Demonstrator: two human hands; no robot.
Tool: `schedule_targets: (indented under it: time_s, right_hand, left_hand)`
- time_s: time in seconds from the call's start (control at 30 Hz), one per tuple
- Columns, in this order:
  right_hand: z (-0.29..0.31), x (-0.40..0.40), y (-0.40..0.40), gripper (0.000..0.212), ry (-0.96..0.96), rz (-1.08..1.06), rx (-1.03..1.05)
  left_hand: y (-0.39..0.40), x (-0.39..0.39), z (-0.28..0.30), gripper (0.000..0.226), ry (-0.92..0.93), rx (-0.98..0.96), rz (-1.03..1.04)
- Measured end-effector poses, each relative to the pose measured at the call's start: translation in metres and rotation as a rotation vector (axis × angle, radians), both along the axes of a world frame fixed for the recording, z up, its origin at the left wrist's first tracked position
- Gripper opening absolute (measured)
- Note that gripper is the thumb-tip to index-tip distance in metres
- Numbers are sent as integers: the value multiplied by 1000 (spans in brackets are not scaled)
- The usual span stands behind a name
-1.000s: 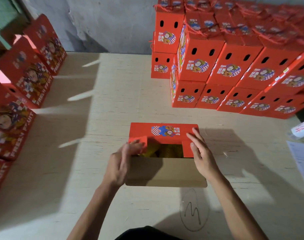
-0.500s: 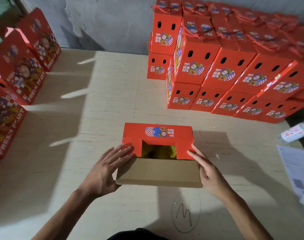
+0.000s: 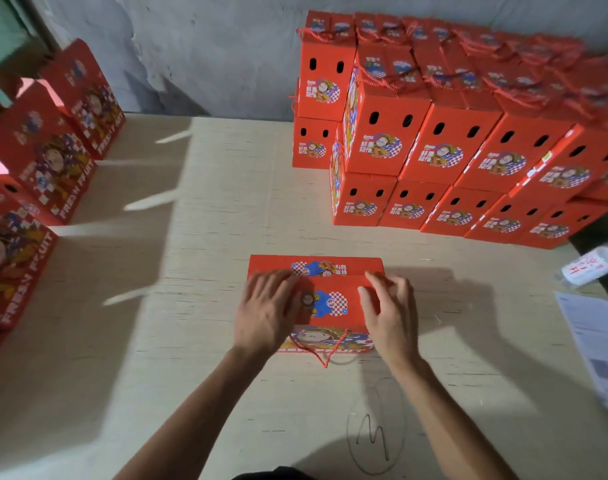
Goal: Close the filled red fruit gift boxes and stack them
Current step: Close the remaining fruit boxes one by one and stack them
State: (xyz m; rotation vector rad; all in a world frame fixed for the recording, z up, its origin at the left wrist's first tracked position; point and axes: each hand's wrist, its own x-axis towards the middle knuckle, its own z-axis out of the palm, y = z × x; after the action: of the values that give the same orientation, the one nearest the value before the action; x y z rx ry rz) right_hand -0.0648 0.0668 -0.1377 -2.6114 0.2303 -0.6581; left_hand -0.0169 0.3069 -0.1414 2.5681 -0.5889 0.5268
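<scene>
Red gift box sits at the worktop centre, 6 o'clock from the stacked boxes. Left hand presses the near lid flap with spread fingers; right hand bears down, fingers loosely curled. Press both corners evenly, keeping the rope handle outside the seam.

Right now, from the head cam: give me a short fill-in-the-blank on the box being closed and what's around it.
1. Both hands, left hand and right hand, rest on the ____ of the red box.
2. A red ____ handle hangs down the box's near side.
3. The stack of closed boxes stands ____ rows high.
4. Printed papers lie at the table's ____ edge.

Missing words: top; cord; two; right
</scene>
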Motion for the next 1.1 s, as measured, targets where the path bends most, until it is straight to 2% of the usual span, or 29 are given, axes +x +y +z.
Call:
schedule_targets:
  time_s: [0.07, 0.17, 0.3, 0.47, 0.57, 0.7, 0.77, 0.9, 1.1]
  right_hand:
    - [-12, -2, 7, 28, -82, -71, -89]
    - [-12, 7, 4, 29, -82, -52, -201]
    - [-4, 16, 11, 31, -102, 41, -215]
    - [-3, 21, 11, 36, -124, 47, -196]
    - [-3, 24, 8, 34, -98, 47, -213]
    - [-2, 31, 6, 23, -4, 112, -190]
    - [-2, 33, 7, 23, 110, 143, -210]
    - [1, 38, 6, 50, 334, 155, -244]
    - [1, 42, 11, 56, 452, 135, -266]
  left_hand:
    - [-9, -2, -8, 36, -20, 4, -25]
    - [-18, -2, -10, 38, -24, 21, 24]
    - [-22, -3, -12, 32, -52, 30, 39]
    - [-20, -2, -16, 26, -128, 13, 17]
    - [-21, 0, -17, 25, -96, -5, 21]
    - [-23, 6, -8, 17, 16, -29, -34]
    - [-26, 10, -5, 26, 98, 33, -86]
    - [-29, 11, 4, 57, 166, 208, -115]
    - [-33, 17, 1, 53, 313, 249, -64]
